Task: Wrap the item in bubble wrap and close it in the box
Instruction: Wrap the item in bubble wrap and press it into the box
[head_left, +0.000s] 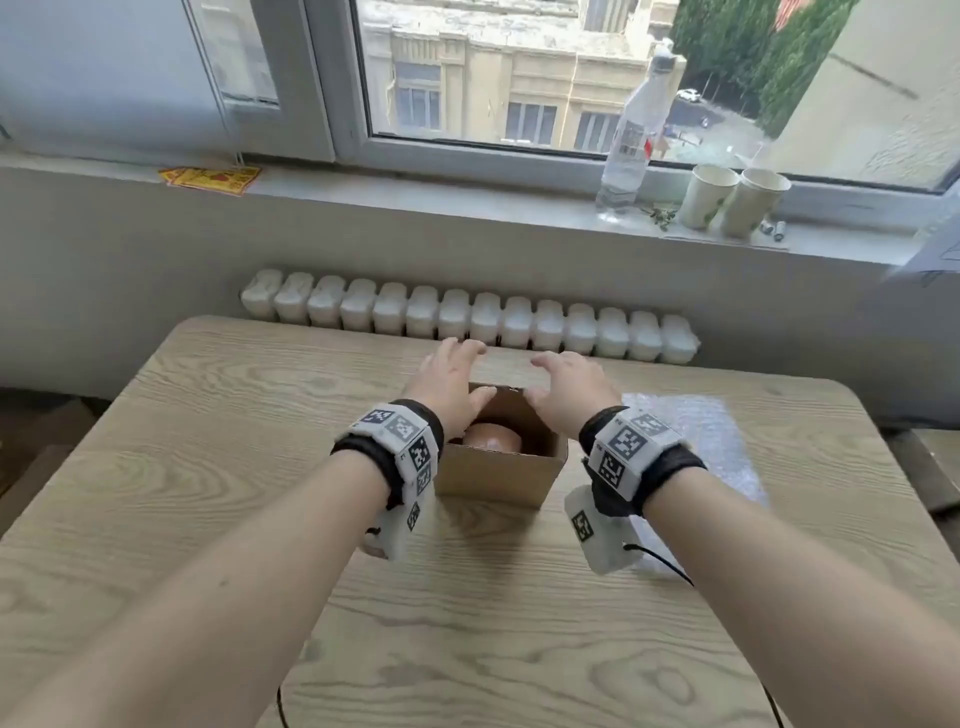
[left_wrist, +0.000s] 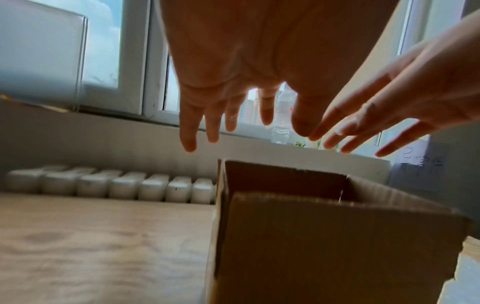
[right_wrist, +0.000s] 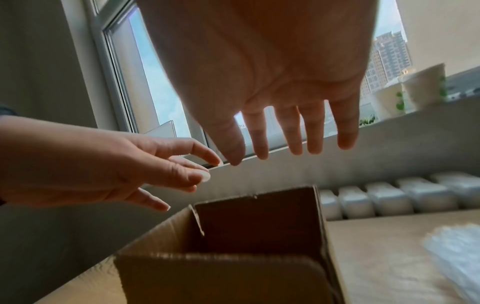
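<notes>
A small brown cardboard box (head_left: 498, 475) stands open on the wooden table (head_left: 208, 493); its lid flap (head_left: 511, 366) lies back flat behind it. A rounded brown item (head_left: 491, 438) sits inside, unwrapped as far as I can see. My left hand (head_left: 451, 382) and right hand (head_left: 563, 387) hover over the box's far edge, fingers spread and straight, holding nothing. The left wrist view shows the left hand (left_wrist: 228, 115) above the box (left_wrist: 324, 236). In the right wrist view the right hand (right_wrist: 283, 127) hangs over the box (right_wrist: 233, 267). Bubble wrap (head_left: 696, 441) lies flat right of the box.
A white radiator (head_left: 467, 319) runs behind the table. On the windowsill stand a clear bottle (head_left: 634, 140), two paper cups (head_left: 732, 200) and a yellow leaflet (head_left: 210, 179). Bare table top stretches to the left and front of the box.
</notes>
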